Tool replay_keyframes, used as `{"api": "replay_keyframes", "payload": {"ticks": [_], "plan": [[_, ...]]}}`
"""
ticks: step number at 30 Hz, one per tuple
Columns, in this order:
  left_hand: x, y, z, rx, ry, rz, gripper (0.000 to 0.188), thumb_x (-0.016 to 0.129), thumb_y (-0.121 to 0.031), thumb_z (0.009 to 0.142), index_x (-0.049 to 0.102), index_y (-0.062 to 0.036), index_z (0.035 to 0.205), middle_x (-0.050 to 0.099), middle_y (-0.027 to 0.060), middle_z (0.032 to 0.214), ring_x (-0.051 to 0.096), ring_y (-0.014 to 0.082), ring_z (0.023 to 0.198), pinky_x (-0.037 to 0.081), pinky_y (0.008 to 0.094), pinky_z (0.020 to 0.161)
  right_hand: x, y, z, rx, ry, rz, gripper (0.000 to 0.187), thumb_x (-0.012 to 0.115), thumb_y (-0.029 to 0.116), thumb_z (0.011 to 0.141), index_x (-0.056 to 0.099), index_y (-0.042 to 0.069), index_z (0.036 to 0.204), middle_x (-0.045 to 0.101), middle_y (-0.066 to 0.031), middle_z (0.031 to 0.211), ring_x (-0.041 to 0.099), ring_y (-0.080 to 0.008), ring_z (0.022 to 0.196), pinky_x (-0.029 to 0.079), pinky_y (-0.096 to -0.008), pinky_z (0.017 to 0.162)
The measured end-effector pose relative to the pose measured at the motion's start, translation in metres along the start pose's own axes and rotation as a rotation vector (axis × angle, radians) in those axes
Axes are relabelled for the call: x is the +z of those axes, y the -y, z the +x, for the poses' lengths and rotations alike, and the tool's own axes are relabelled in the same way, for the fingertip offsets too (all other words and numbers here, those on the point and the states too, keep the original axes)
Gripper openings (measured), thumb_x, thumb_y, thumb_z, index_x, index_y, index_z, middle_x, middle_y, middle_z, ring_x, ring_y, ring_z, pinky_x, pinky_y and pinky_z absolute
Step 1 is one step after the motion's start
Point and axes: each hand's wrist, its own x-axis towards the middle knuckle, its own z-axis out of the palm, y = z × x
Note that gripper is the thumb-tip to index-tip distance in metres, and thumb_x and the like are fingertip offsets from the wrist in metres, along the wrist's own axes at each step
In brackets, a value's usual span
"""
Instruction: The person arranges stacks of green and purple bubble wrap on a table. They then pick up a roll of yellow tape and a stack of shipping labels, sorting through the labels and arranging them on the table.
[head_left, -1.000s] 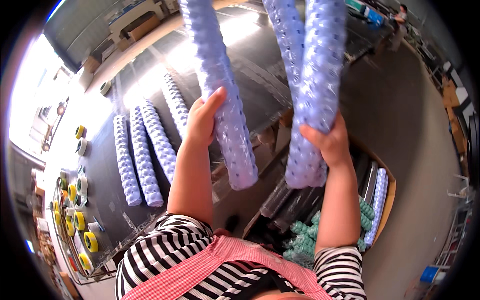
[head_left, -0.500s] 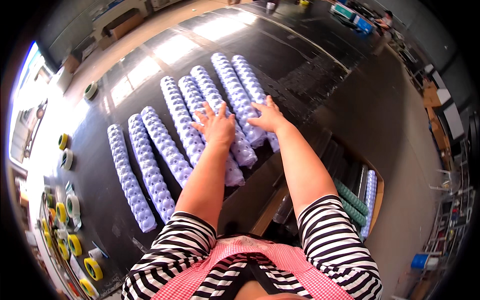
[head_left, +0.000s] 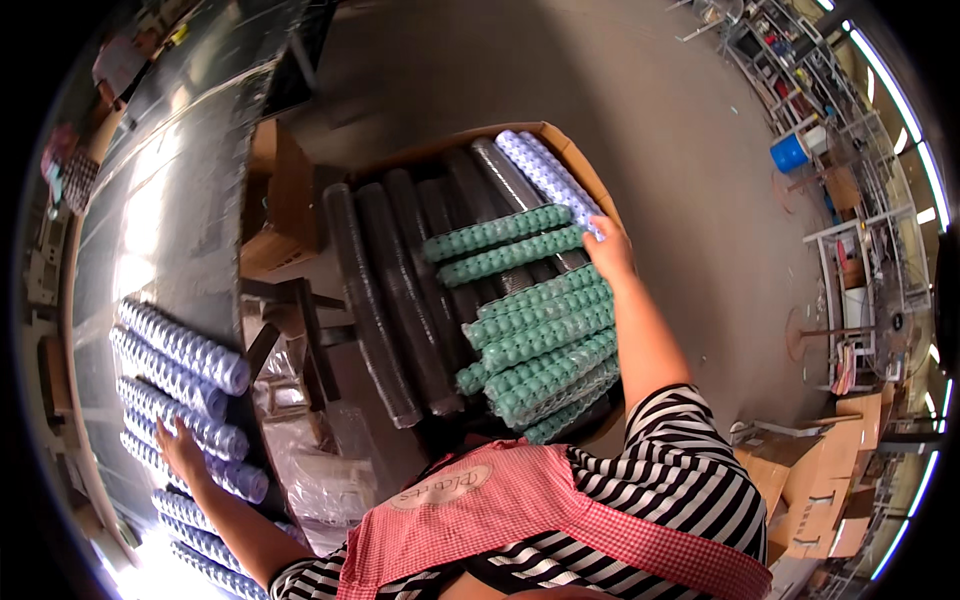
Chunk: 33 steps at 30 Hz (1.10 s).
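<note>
My left hand [head_left: 180, 450], fingers apart, lies on a lavender rolled mat [head_left: 205, 430] of bumpy plastic, one of several side by side on the dark table [head_left: 215, 190]. To the right, my right hand [head_left: 611, 252] reaches over the far right side of a large open carton [head_left: 560, 140]. Its fingers look parted, at the near end of two lavender rolls [head_left: 548, 170] in the carton and close to the end of a green roll [head_left: 510, 255]. More green rolls [head_left: 545, 330] lie crosswise on long black rolls [head_left: 365, 290]. Whether the right fingertips press on a roll is hard to see.
A smaller cardboard box [head_left: 275, 205] stands between the table and the carton. Clear plastic wrapping [head_left: 325, 470] lies below the table edge. Shelving [head_left: 850, 290] and cartons [head_left: 810, 480] line the right. Two other people stand beyond the table at far left.
My view has swung right from the table to the carton. My right hand has left the lavender rolls on the table and is now at the carton; my left hand remains at the table rolls.
</note>
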Motion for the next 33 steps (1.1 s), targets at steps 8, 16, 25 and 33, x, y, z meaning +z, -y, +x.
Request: {"api": "replay_keyframes", "payload": {"ticks": [8,16,25,33], "plan": [[-0.047,-0.298,-0.182,0.758,0.087,-0.632,0.048,0.065,0.003,0.082,0.055,-0.0066,0.128,0.052,0.0145,0.135,0.046,0.0274,0.129,0.037,0.0389,0.108,0.014,-0.123,0.104,0.272,0.346,-0.005,0.080,0.077,0.017,0.074,0.038,0.008,0.144,0.047,-0.0213,0.141,0.045,-0.0293,0.132,0.037,-0.0387,0.109],[0.079,-0.528,-0.305,1.413,0.582,-0.001,0.118,0.086,-0.043,0.060,0.016,-0.0227,0.154,0.013,0.0173,0.158,0.010,0.0363,0.147,0.010,0.0537,0.118,0.033,-0.143,0.144,0.349,0.644,-0.447,0.139,0.088,0.042,0.052,-0.004,0.023,0.154,0.019,-0.0167,0.156,0.021,-0.0323,0.144,0.023,-0.0435,0.117],[0.139,-0.581,-0.366,1.355,0.754,0.304,0.126,0.086,-0.046,0.056,0.010,-0.0161,0.152,0.048,0.0180,0.126,0.049,0.0361,0.118,0.038,0.0458,0.102,0.028,-0.159,0.155,0.348,0.668,-0.190,0.129,0.088,0.029,0.054,0.009,0.005,0.153,0.044,-0.0235,0.142,0.048,-0.0309,0.128,0.037,-0.0374,0.106],[0.148,-0.544,-0.384,1.343,0.726,-0.288,0.088,0.078,-0.039,0.071,0.036,-0.0158,0.144,0.032,0.0197,0.148,0.034,0.0390,0.134,0.031,0.0472,0.109,-0.023,-0.133,0.172,0.434,0.942,0.255,0.095,0.082,0.023,0.067,0.030,-0.001,0.144,0.055,-0.0161,0.127,0.055,-0.0273,0.112,0.043,-0.0374,0.095]]}}
